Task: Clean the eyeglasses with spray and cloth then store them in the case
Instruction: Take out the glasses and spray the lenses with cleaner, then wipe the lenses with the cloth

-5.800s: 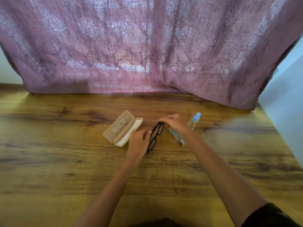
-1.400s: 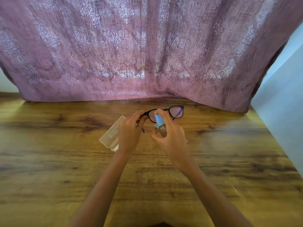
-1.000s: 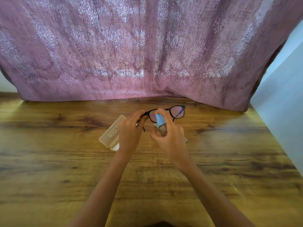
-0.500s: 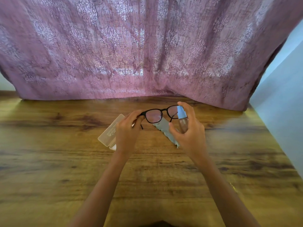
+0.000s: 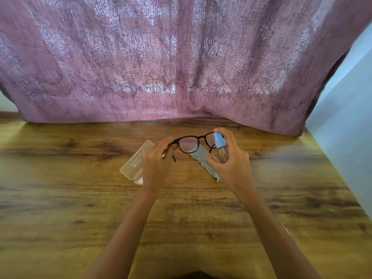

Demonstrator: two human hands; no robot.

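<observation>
My left hand pinches the left corner of the black-framed eyeglasses and holds them upright above the table, lenses facing me. My right hand grips a small clear spray bottle with a blue nozzle, its forefinger on top of the nozzle, right in front of the right lens. Under the glasses a grey cleaning cloth lies flat on the wood. The beige eyeglass case lies open on the table, partly hidden behind my left hand.
The wooden table spreads wide on all sides. A mauve patterned curtain hangs along the table's far edge. A pale wall borders the table on the right.
The spray bottle has moved from in front of the left lens to the right lens. The glasses stay held in my left hand; the cloth now shows beneath them.
</observation>
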